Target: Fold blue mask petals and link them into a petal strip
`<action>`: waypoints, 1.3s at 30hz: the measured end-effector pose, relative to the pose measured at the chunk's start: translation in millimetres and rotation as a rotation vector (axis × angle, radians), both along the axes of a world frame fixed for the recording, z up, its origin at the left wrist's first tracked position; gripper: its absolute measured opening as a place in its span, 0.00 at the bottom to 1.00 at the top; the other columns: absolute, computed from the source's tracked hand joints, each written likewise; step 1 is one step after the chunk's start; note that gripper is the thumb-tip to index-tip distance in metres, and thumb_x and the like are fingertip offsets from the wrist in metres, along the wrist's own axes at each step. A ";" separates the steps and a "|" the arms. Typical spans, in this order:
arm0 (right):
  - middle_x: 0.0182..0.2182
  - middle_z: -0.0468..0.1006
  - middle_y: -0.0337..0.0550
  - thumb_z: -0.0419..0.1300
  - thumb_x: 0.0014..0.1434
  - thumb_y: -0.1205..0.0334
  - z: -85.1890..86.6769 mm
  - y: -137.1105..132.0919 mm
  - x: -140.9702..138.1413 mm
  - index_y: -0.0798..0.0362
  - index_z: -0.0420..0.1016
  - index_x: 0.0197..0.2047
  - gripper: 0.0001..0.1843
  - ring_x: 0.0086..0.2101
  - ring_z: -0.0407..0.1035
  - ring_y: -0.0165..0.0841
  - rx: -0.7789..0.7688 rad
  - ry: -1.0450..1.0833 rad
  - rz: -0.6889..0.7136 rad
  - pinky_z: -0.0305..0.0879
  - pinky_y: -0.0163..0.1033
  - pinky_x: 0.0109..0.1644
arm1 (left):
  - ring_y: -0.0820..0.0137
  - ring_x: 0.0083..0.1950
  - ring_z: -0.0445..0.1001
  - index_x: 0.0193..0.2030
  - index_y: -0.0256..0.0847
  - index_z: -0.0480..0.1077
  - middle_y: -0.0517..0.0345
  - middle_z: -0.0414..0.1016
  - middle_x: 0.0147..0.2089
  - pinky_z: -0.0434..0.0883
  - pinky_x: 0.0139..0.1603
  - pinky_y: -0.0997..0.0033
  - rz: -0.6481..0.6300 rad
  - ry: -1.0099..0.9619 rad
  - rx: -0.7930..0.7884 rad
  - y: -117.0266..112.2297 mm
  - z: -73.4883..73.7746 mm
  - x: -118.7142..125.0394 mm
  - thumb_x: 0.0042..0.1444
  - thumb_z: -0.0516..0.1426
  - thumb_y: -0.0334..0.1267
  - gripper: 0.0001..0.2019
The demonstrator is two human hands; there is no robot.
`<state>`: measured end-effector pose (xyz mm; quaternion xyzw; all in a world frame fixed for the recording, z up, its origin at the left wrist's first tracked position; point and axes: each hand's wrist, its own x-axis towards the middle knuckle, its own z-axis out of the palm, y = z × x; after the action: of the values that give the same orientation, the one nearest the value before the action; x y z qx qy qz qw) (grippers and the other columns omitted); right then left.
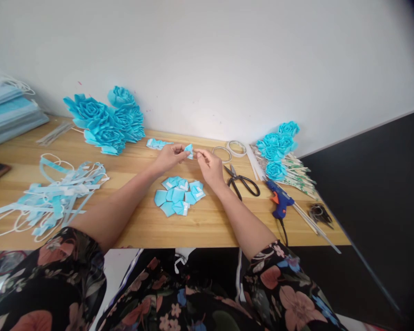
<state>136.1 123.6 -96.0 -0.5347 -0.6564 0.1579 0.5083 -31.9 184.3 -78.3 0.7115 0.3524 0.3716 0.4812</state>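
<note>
Between the thumb and fingers of my left hand (172, 156) is a small folded blue piece (189, 151), cut like a petal from mask fabric. My right hand (209, 166) is closed in a pinch right beside that piece; what its fingertips grip is too small to make out. Below both hands lies a cluster of blue petal pieces (178, 195), some with white strips on them. A short row of similar folded pieces (157, 144) rests behind my left hand. Black-handled scissors (243, 182) lie open to the right of my right hand, near two rolls of tape (237, 148).
Blue fabric flowers (105, 120) stand at the back left, more flowers (276, 146) at the right by wrapped sticks (300, 177). Cut mask strips and ear loops (60, 193) are heaped left, near stacked masks (14, 112). A blue glue gun (279, 200) with a cord lies right.
</note>
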 end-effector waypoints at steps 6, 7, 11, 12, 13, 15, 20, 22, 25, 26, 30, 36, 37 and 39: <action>0.40 0.79 0.44 0.59 0.60 0.56 5.1 0.8 0.0 0.52 0.71 0.55 0.20 0.41 0.73 0.35 -0.134 0.203 0.049 0.70 0.40 0.46 | 0.75 0.25 0.61 0.25 0.39 0.66 0.64 0.64 0.22 0.57 0.28 0.73 -0.034 0.002 0.015 -1.4 0.7 -1.0 0.52 0.58 0.47 0.14; 0.40 0.79 0.43 0.59 0.59 0.56 5.1 1.3 -0.3 0.51 0.70 0.55 0.21 0.41 0.73 0.34 -0.140 0.209 0.073 0.70 0.40 0.46 | 0.75 0.25 0.61 0.25 0.39 0.66 0.64 0.64 0.22 0.57 0.28 0.72 -0.044 0.002 0.020 -0.8 -0.7 -0.9 0.52 0.58 0.47 0.14; 0.36 0.76 0.40 0.60 0.57 0.59 3.3 2.9 -2.4 0.51 0.70 0.55 0.22 0.37 0.71 0.32 -0.119 0.189 0.101 0.70 0.38 0.43 | 0.75 0.27 0.62 0.26 0.38 0.68 0.63 0.66 0.24 0.58 0.30 0.72 -0.048 -0.004 0.049 2.9 -7.6 0.8 0.53 0.59 0.50 0.16; 0.35 0.75 0.39 0.60 0.57 0.59 2.4 3.1 -3.0 0.51 0.70 0.56 0.23 0.36 0.70 0.32 -0.115 0.181 0.099 0.70 0.38 0.42 | 0.74 0.28 0.63 0.27 0.38 0.69 0.62 0.68 0.25 0.59 0.32 0.72 -0.036 -0.011 0.054 3.8 -8.9 1.3 0.53 0.59 0.50 0.17; 0.34 0.74 0.38 0.60 0.56 0.59 1.5 3.3 -3.6 0.51 0.70 0.56 0.23 0.35 0.69 0.31 -0.114 0.171 0.098 0.69 0.38 0.41 | 0.73 0.29 0.64 0.28 0.37 0.70 0.61 0.69 0.26 0.60 0.33 0.72 -0.025 -0.018 0.059 4.6 -9.9 1.9 0.52 0.60 0.51 0.17; 0.32 0.74 0.37 0.61 0.56 0.60 -0.3 3.6 -4.6 0.51 0.69 0.58 0.25 0.33 0.68 0.31 -0.112 0.138 0.104 0.69 0.37 0.40 | 0.72 0.31 0.67 0.30 0.37 0.72 0.59 0.72 0.29 0.62 0.35 0.71 -0.014 -0.031 0.069 5.7 -10.5 2.7 0.51 0.61 0.51 0.16; 0.32 0.74 0.37 0.60 0.55 0.63 -1.6 3.2 -6.2 0.49 0.68 0.60 0.27 0.34 0.69 0.31 -0.092 0.047 0.130 0.69 0.39 0.43 | 0.71 0.32 0.68 0.29 0.37 0.72 0.58 0.74 0.29 0.63 0.35 0.71 -0.005 -0.059 0.089 4.1 -8.7 3.5 0.51 0.61 0.50 0.16; 0.32 0.74 0.37 0.59 0.55 0.64 -0.5 2.5 -6.6 0.49 0.68 0.60 0.27 0.34 0.69 0.31 -0.085 0.021 0.133 0.69 0.40 0.44 | 0.72 0.31 0.67 0.29 0.37 0.72 0.58 0.74 0.29 0.63 0.35 0.71 -0.010 -0.077 0.075 2.5 -8.4 3.4 0.51 0.60 0.50 0.16; 0.32 0.74 0.37 0.58 0.55 0.65 1.0 1.3 -7.1 0.48 0.68 0.60 0.27 0.35 0.69 0.32 -0.085 0.000 0.133 0.69 0.40 0.44 | 0.72 0.30 0.66 0.28 0.37 0.71 0.59 0.72 0.28 0.62 0.34 0.71 -0.024 -0.102 0.066 1.0 -8.0 2.9 0.52 0.60 0.51 0.16; 0.32 0.74 0.37 0.58 0.55 0.65 1.2 0.9 -7.1 0.48 0.68 0.60 0.27 0.35 0.69 0.32 -0.090 0.000 0.136 0.70 0.40 0.44 | 0.73 0.30 0.65 0.27 0.37 0.71 0.59 0.70 0.27 0.61 0.33 0.71 -0.024 -0.102 0.068 0.9 -7.9 2.7 0.53 0.59 0.51 0.17; 0.32 0.74 0.37 0.57 0.56 0.64 0.7 -0.4 -7.0 0.49 0.68 0.60 0.27 0.35 0.69 0.31 -0.121 0.039 0.158 0.70 0.40 0.44 | 0.74 0.27 0.59 0.23 0.38 0.66 0.63 0.62 0.22 0.58 0.30 0.71 -0.003 -0.073 0.079 2.2 -7.8 2.8 0.53 0.58 0.52 0.18; 0.33 0.74 0.37 0.59 0.57 0.60 2.3 -0.4 -7.5 0.50 0.70 0.57 0.24 0.34 0.70 0.31 -0.138 0.147 0.157 0.70 0.39 0.42 | 0.74 0.27 0.59 0.23 0.38 0.66 0.62 0.63 0.23 0.56 0.29 0.71 0.008 -0.038 0.118 0.1 -5.3 3.3 0.53 0.57 0.53 0.20; 0.32 0.74 0.37 0.60 0.57 0.60 3.0 -0.2 -7.5 0.50 0.70 0.57 0.24 0.34 0.70 0.32 -0.129 0.157 0.144 0.70 0.39 0.42 | 0.74 0.27 0.59 0.23 0.38 0.65 0.62 0.62 0.23 0.56 0.29 0.71 -0.001 -0.039 0.123 -0.8 -4.0 2.7 0.55 0.56 0.55 0.21; 0.33 0.75 0.38 0.60 0.57 0.60 4.4 0.4 -7.0 0.50 0.70 0.57 0.23 0.35 0.70 0.32 -0.113 0.195 0.115 0.71 0.39 0.43 | 0.73 0.27 0.60 0.22 0.39 0.63 0.62 0.60 0.23 0.58 0.30 0.70 -0.008 -0.047 0.134 -2.4 -1.2 1.5 0.58 0.53 0.57 0.24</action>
<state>129.1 123.9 -91.6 -0.5060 -0.6236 0.2747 0.5288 -30.5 181.9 -79.5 0.7346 0.3127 0.4088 0.4422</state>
